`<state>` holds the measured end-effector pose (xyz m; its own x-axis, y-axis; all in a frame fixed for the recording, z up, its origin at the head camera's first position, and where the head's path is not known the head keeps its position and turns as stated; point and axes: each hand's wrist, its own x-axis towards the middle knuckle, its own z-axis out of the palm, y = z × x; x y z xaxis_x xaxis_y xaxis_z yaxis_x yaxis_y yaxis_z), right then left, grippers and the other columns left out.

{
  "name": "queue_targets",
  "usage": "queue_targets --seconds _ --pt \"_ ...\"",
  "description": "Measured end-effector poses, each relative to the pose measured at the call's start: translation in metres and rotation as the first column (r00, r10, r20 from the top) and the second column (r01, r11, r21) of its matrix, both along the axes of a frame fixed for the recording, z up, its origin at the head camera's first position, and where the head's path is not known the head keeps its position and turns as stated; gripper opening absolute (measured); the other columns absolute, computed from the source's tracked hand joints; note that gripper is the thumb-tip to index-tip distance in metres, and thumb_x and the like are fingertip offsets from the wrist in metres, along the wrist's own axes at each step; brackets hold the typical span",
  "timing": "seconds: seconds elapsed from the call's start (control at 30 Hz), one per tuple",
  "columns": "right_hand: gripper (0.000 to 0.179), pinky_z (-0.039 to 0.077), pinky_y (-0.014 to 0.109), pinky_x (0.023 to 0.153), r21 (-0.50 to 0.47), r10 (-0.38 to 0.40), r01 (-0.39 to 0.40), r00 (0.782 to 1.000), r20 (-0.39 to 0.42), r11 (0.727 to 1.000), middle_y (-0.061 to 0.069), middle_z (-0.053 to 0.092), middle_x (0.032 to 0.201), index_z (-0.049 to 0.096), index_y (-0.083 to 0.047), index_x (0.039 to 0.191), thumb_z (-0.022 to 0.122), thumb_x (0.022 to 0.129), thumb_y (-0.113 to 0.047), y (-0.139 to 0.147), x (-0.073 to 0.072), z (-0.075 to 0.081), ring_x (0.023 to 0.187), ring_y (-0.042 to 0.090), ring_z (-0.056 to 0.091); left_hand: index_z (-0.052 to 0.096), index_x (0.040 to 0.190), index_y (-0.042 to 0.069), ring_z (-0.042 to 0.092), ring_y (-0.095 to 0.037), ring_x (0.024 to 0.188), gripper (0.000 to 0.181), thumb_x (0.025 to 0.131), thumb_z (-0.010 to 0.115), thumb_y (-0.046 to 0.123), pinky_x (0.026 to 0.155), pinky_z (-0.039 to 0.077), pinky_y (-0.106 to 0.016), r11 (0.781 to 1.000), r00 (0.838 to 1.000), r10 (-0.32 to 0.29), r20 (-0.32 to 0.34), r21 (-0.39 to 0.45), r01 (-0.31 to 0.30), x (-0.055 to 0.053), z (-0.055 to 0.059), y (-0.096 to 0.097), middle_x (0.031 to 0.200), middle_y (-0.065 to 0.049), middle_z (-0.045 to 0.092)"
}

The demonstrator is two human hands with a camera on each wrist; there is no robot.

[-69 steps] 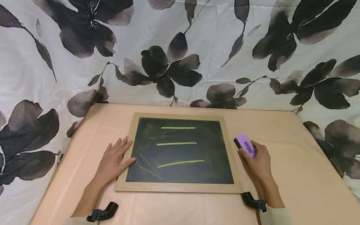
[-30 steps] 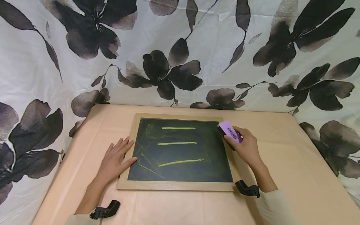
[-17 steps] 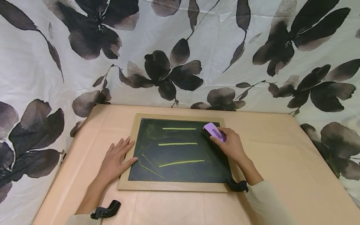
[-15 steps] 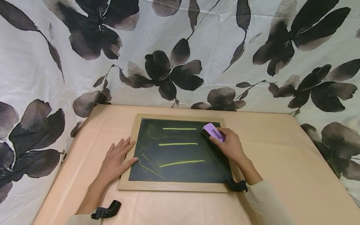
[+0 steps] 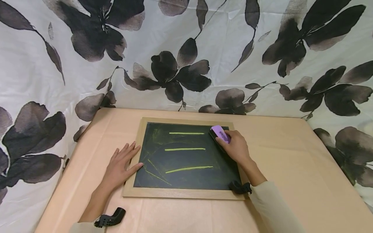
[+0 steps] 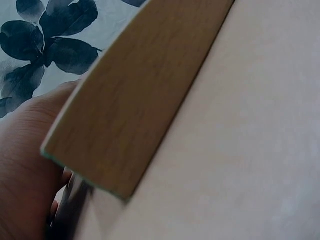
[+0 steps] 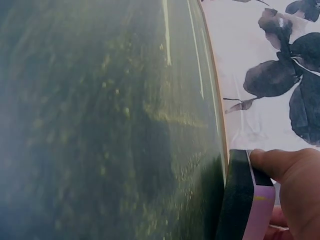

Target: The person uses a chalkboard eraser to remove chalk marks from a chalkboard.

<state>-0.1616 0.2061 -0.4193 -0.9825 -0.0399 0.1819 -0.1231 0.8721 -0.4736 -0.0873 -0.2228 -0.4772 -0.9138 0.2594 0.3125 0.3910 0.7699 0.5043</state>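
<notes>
A wood-framed chalkboard (image 5: 192,158) lies on the table, with three yellow chalk lines across its middle and fainter yellow strokes at the lower left. My right hand (image 5: 236,147) grips a purple chalkboard eraser (image 5: 220,133) over the board's upper right part, just right of the top line. In the right wrist view the eraser's dark felt side (image 7: 237,195) faces the board surface; whether it touches cannot be told. My left hand (image 5: 118,168) rests with spread fingers on the frame's left side, thumb at the edge of the black surface.
The tan table (image 5: 291,155) extends around the board on every side. Behind it hangs a white cloth (image 5: 227,42) with dark flowers. Black wrist devices (image 5: 110,218) sit on both forearms.
My right hand has carried the eraser leftward from beside the board to over its upper right area; over the last half second it shifted only slightly. My left hand has stayed in place.
</notes>
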Motion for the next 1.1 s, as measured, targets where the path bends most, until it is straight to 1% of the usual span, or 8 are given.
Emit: queue_targets --seconds 0.13,0.23,0.4,0.57,0.67,0.87,0.97,1.1 --pt "0.059 0.048 0.045 0.066 0.034 -0.011 0.011 1.0 -0.016 0.999 0.023 0.06 0.104 0.061 0.007 0.122 0.07 0.086 -0.038 -0.006 -0.002 0.001 0.08 0.032 0.055 0.047 0.143 0.013 0.029 -0.037 0.138 0.067 0.086 0.068 0.041 0.111 0.012 -0.059 1.0 1.0 -0.001 -0.003 -0.003 0.001 -0.001 0.002 0.001 0.149 -0.012 0.038" --pt "0.057 0.047 0.045 0.063 0.04 -0.013 0.015 0.999 -0.046 0.999 0.021 0.06 0.099 0.062 0.006 0.12 0.071 0.085 -0.038 -0.008 -0.004 -0.001 0.078 0.031 0.056 0.047 0.143 0.013 0.029 -0.038 0.138 0.067 0.086 0.068 0.041 0.111 0.013 -0.059 1.0 1.0 0.004 -0.003 -0.004 -0.004 -0.001 0.003 0.002 0.147 -0.014 0.04" --pt "0.058 0.049 0.05 0.067 0.034 -0.032 0.035 0.996 -0.085 0.999 0.023 0.06 0.103 0.063 0.006 0.12 0.073 0.083 -0.038 -0.013 -0.007 -0.005 0.082 0.035 0.058 0.046 0.144 0.014 0.027 -0.037 0.138 0.066 0.087 0.067 0.042 0.112 0.011 -0.057 1.0 1.0 0.012 0.011 -0.003 -0.012 -0.002 0.002 0.003 0.145 -0.016 0.042" --pt "0.059 0.051 0.051 0.068 0.061 -0.036 0.043 0.994 -0.102 0.997 0.024 0.06 0.104 0.063 0.006 0.12 0.073 0.083 -0.039 -0.018 -0.011 -0.009 0.082 0.035 0.058 0.046 0.144 0.015 0.027 -0.037 0.139 0.067 0.087 0.067 0.043 0.112 0.011 -0.057 1.0 1.0 0.021 0.013 -0.006 -0.021 -0.003 0.0 0.004 0.145 -0.016 0.042" --pt "0.058 0.051 0.05 0.066 0.076 -0.028 0.037 0.993 -0.117 0.996 0.023 0.059 0.102 0.064 0.007 0.118 0.074 0.082 -0.038 -0.02 -0.013 -0.009 0.081 0.034 0.058 0.046 0.144 0.015 0.027 -0.037 0.138 0.067 0.087 0.067 0.044 0.112 0.011 -0.057 1.0 1.0 0.021 0.013 -0.009 -0.021 -0.004 0.0 0.005 0.145 -0.016 0.042" --pt "0.056 0.049 0.045 0.062 0.071 0.009 0.002 0.989 -0.145 0.997 0.02 0.059 0.093 0.066 0.007 0.114 0.076 0.08 -0.036 -0.028 -0.018 -0.007 0.075 0.031 0.056 0.047 0.143 0.014 0.028 -0.038 0.138 0.066 0.087 0.067 0.043 0.112 0.011 -0.057 1.0 1.0 0.026 0.012 -0.001 -0.026 -0.004 0.001 0.006 0.144 -0.016 0.043" --pt "0.056 0.048 0.045 0.064 0.07 0.017 -0.007 0.989 -0.145 0.998 0.021 0.06 0.094 0.065 0.008 0.114 0.076 0.081 -0.036 -0.033 -0.021 -0.007 0.076 0.032 0.057 0.048 0.143 0.014 0.028 -0.038 0.138 0.066 0.087 0.068 0.042 0.112 0.011 -0.057 1.0 1.0 0.028 0.014 0.005 -0.028 -0.004 0.002 0.006 0.144 -0.016 0.044" --pt "0.057 0.049 0.046 0.065 0.077 0.013 -0.003 0.992 -0.124 0.997 0.023 0.06 0.099 0.065 0.006 0.115 0.075 0.081 -0.038 -0.041 -0.023 -0.006 0.078 0.032 0.058 0.048 0.143 0.014 0.028 -0.038 0.138 0.066 0.087 0.067 0.042 0.112 0.012 -0.056 1.0 0.999 0.029 0.016 0.004 -0.029 -0.004 0.003 0.007 0.144 -0.016 0.044"
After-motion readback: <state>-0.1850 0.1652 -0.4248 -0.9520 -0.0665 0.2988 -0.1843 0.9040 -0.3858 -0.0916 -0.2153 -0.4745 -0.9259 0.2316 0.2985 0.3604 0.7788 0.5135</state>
